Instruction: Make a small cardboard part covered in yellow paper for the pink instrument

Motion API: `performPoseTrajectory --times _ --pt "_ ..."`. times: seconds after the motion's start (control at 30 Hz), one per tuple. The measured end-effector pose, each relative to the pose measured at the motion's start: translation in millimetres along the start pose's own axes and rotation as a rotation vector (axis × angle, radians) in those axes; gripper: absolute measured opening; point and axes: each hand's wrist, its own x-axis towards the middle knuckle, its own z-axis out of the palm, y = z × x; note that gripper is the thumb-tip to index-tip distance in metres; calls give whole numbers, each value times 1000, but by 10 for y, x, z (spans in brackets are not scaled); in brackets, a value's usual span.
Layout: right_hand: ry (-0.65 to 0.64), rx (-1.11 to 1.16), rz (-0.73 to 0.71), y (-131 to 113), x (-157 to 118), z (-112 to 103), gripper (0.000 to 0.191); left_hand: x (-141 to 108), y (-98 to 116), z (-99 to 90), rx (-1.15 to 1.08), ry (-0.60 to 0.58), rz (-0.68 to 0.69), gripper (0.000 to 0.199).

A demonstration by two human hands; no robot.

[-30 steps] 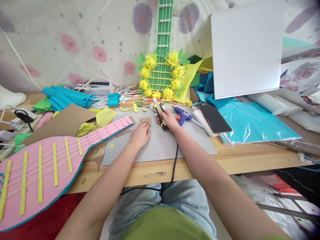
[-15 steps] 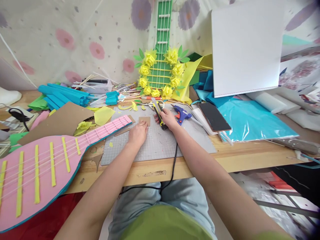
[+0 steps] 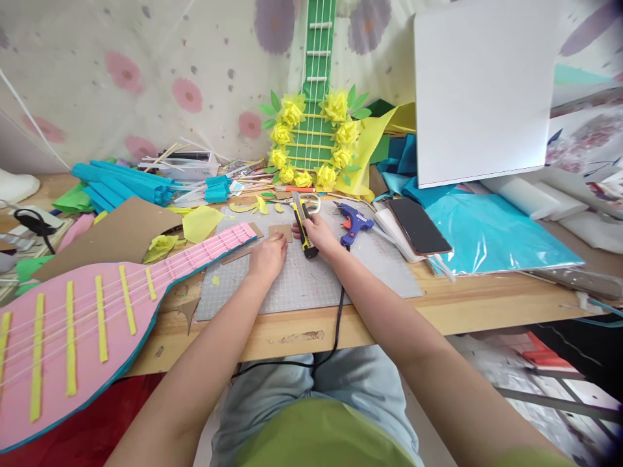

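Observation:
On the grey cutting mat (image 3: 311, 285), my left hand (image 3: 268, 254) presses its fingertips on a small brown cardboard piece (image 3: 280, 233). My right hand (image 3: 315, 235) is closed round a yellow and black utility knife (image 3: 305, 232), whose blade end points away from me, just right of the cardboard. A thin cardboard strip (image 3: 237, 255) lies left of my left hand. The pink paper guitar (image 3: 87, 324) reaches onto the mat with its neck. To the right of my right hand rests a blue glue gun (image 3: 355, 222).
A green guitar with yellow flowers (image 3: 314, 139) stands at the back. A phone (image 3: 419, 227) and blue wrapped paper (image 3: 496, 233) lie on the right. A brown cardboard sheet (image 3: 117, 230) is at the left. A black cable (image 3: 339, 324) hangs over the table edge.
My right hand and the knife have moved slightly left, closer to the small cardboard piece. My left hand has barely moved and stays on the cardboard.

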Motion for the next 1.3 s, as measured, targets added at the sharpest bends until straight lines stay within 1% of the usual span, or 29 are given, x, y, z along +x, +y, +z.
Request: performPoseTrajectory --times 0.17,0.33,0.4,0.43,0.53,0.57,0.67,0.8,0.93,1.0,1.1,1.13,1.17,1.2,1.23,1.3 --pt "8 -1 1 13 10 18 11 12 -20 7 1 39 -19 29" --pt "18 4 -3 34 22 14 10 51 -71 -25 -33 34 -23 28" --pt "18 16 0 26 11 13 10 65 -92 -58 -51 35 -20 31" --pt "19 19 1 19 2 14 10 70 -102 -79 -67 34 -21 40" --pt "24 30 17 -9 -28 19 11 77 -138 -147 -132 32 -44 78" --pt "29 34 24 -18 -36 21 11 78 -154 -166 -156 34 -50 87" --pt "37 43 36 -27 -44 23 11 81 -215 -197 -247 20 -67 98" --pt "39 44 28 -11 -25 21 11 85 -270 -196 -313 -19 -93 99" --pt "46 37 23 -8 -25 23 10 93 -263 -205 -242 -24 -82 94" --pt "53 29 21 -11 -30 27 9 103 -257 -206 -189 -38 -53 84" --pt "49 -2 10 5 -17 28 10 125 -260 -193 -109 -70 -10 53" --pt "44 -19 2 18 -5 26 10 131 -260 -188 -93 -74 -7 46" --pt "40 -38 -9 34 11 24 10 137 -258 -185 -86 -71 -12 43" --pt "35 -57 -22 52 28 20 9 141 -253 -184 -87 -62 -24 45" --pt "31 -74 -34 71 46 16 9 143 -244 -185 -95 -50 -42 52" --pt "26 -96 -53 105 76 7 8 146 -221 -191 -118 -23 -84 70"
